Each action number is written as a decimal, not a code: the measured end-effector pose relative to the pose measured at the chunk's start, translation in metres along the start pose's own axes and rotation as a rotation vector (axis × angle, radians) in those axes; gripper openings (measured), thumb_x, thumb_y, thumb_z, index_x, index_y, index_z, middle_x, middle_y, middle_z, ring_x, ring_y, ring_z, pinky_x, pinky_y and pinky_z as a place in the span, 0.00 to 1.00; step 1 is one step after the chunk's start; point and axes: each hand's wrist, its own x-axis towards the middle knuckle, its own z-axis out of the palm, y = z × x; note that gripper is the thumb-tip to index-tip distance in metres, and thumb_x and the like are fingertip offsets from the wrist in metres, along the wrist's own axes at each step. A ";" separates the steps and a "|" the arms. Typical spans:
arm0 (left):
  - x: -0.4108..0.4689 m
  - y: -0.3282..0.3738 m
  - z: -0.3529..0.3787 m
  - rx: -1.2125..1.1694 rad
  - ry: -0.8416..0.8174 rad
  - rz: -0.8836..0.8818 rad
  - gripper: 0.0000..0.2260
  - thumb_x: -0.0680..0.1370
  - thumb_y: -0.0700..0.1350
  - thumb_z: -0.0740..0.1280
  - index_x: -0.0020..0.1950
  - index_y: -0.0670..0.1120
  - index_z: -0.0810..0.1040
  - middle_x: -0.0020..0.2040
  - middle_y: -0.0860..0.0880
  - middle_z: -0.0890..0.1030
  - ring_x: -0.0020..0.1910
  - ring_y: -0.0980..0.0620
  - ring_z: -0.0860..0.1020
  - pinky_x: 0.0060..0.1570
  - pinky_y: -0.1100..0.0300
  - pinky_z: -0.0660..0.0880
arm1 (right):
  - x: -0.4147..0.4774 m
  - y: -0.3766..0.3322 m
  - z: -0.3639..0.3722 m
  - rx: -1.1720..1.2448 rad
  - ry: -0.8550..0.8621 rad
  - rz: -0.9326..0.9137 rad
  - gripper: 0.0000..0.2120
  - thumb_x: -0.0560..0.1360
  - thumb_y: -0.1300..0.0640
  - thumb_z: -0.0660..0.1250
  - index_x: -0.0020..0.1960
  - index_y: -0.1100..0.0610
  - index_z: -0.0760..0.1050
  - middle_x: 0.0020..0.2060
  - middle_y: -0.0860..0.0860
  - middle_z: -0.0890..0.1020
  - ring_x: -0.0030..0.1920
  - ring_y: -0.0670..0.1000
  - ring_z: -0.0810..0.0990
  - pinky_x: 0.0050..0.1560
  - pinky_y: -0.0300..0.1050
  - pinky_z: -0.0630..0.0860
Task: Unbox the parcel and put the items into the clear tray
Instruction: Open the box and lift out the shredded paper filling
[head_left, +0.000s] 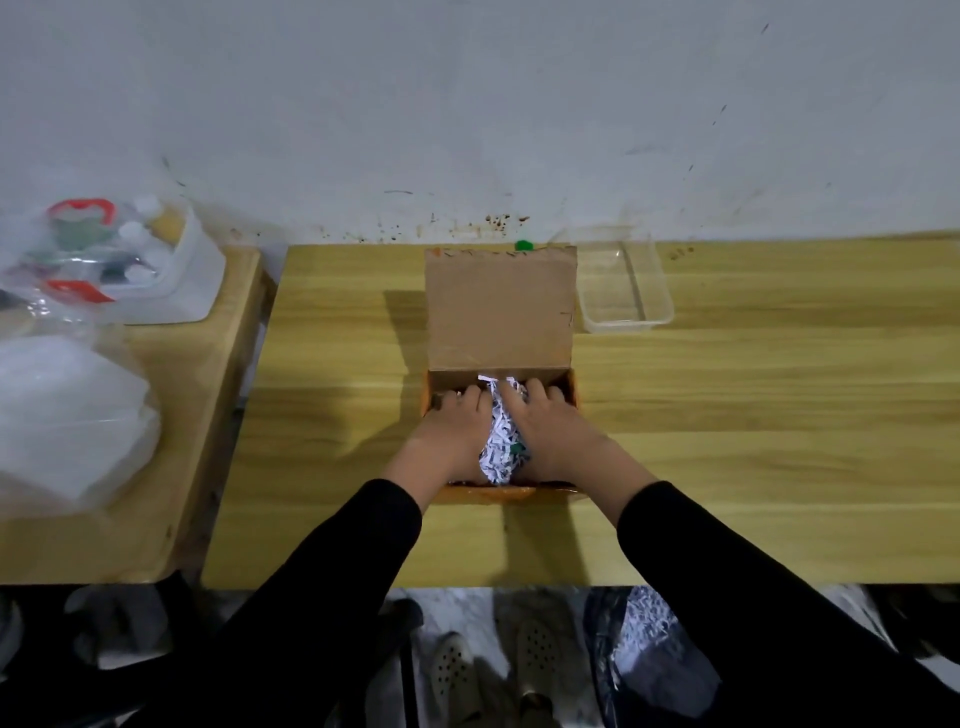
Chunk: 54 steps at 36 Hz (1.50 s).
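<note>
The box (500, 374) sits open on the table (753, 415), lid (500, 306) standing up at its far side. Both hands are down inside it: the left hand (447, 436) and right hand (556, 431) press from either side on a wad of shredded paper (500, 441) (fingers curled in, tips hidden). The clear tray (652, 291) lies just right of the lid, beyond the hands.

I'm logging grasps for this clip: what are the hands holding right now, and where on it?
Both the left hand and right hand press a wad of shredded paper between them, one on each side, inside the open box.
</note>
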 end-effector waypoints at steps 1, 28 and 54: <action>0.001 -0.001 0.000 -0.003 0.001 0.010 0.41 0.68 0.56 0.73 0.71 0.39 0.57 0.66 0.42 0.64 0.63 0.40 0.66 0.63 0.50 0.68 | 0.000 0.000 0.000 -0.024 0.004 -0.006 0.50 0.66 0.44 0.72 0.73 0.59 0.44 0.62 0.63 0.66 0.58 0.64 0.69 0.60 0.54 0.69; -0.012 0.010 0.000 -0.154 0.098 -0.072 0.24 0.73 0.35 0.67 0.66 0.40 0.62 0.64 0.40 0.68 0.63 0.38 0.69 0.61 0.49 0.71 | -0.012 -0.007 -0.007 0.165 0.054 0.105 0.38 0.68 0.59 0.71 0.72 0.55 0.54 0.61 0.60 0.70 0.58 0.63 0.70 0.58 0.53 0.71; 0.020 0.098 -0.103 -0.196 0.294 0.198 0.28 0.69 0.48 0.74 0.64 0.48 0.66 0.56 0.48 0.72 0.52 0.43 0.76 0.48 0.49 0.78 | -0.079 0.091 -0.091 0.286 0.337 0.239 0.35 0.63 0.54 0.73 0.66 0.52 0.63 0.49 0.59 0.76 0.51 0.61 0.76 0.49 0.51 0.77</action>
